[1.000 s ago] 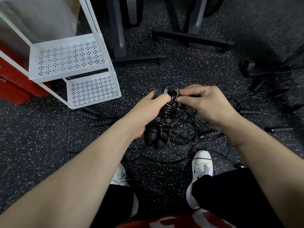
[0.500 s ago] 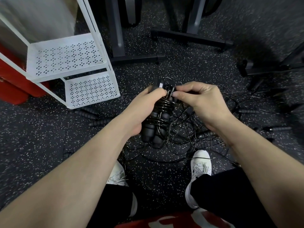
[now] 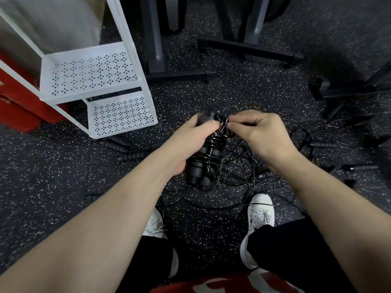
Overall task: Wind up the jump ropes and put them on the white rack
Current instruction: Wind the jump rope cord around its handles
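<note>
Little has moved: left hand (image 3: 195, 142) still grips the wound jump rope (image 3: 204, 159), right hand (image 3: 257, 132) pinching its cord end; white rack (image 3: 93, 75) bare, tangled ropes (image 3: 249, 176) remain on the floor.

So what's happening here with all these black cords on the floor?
A person is winding up a jump rope. The left hand grips the bundled handles and coiled cord, while the right hand pinches the cord near the top. More ropes lie tangled on the floor. The white rack holds none in view.
</note>
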`<state>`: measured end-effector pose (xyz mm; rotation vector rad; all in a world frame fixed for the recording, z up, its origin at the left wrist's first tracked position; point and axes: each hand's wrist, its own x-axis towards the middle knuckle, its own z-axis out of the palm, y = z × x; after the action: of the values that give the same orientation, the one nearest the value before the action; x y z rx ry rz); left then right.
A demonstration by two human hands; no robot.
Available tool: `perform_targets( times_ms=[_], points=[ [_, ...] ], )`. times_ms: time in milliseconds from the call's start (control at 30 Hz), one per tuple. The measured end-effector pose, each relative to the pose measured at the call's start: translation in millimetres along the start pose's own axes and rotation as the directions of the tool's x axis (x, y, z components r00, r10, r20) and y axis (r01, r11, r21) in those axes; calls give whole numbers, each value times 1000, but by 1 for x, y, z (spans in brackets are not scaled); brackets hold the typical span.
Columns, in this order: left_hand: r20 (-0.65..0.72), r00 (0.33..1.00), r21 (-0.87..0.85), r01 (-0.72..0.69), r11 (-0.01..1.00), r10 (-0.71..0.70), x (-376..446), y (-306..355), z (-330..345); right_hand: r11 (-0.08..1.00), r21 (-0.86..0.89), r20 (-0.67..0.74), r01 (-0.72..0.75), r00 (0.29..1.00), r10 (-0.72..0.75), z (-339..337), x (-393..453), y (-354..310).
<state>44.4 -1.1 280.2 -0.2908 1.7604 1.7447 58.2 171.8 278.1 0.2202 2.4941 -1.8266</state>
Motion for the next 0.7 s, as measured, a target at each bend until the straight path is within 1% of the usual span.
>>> perform_targets(
  times_ms=[67, 133, 200, 267, 333, 433, 533, 567, 600, 700],
  points=[
    [-17, 999, 3, -29, 1000, 29, 2, -2, 3, 999, 33, -48, -42, 998, 44, 2, -2, -2],
    [-41, 998, 5, -44, 999, 44, 3, -3, 5, 999, 29, -72, -20, 997, 22, 1, -3, -5],
    [-61, 996, 45, -62, 997, 64, 6, -5, 6, 1000, -14, -66, 10, 998, -11, 0, -5, -7],
    [-91, 991, 172, -81, 982, 97, 8, -8, 8, 997, -72, -31, 20, 999, -22, 0, -6, -7],
    [-123, 979, 316, -119, 941, 165, 8, -12, 11, 993, -115, -2, 18, 1000, -19, 1, -7, -6],
    [-173, 956, 449, -136, 883, 235, 9, -13, 12, 991, -130, 6, 6, 1000, -6, 4, -6, -7],
    [-153, 946, 527, -167, 833, 287, 10, -14, 14, 990, -135, 11, -30, 999, 32, 3, -3, -6],
    [-150, 947, 521, -168, 837, 284, 10, -14, 15, 989, -140, 1, -38, 999, 39, 2, -3, -6],
    [-145, 955, 478, -161, 863, 258, 11, -15, 16, 987, -155, -23, -32, 999, 29, 2, -2, -5],
    [-135, 983, 248, -89, 965, 125, 10, -14, 20, 975, -221, -85, 27, 995, -47, 5, -2, -4]
  ],
)
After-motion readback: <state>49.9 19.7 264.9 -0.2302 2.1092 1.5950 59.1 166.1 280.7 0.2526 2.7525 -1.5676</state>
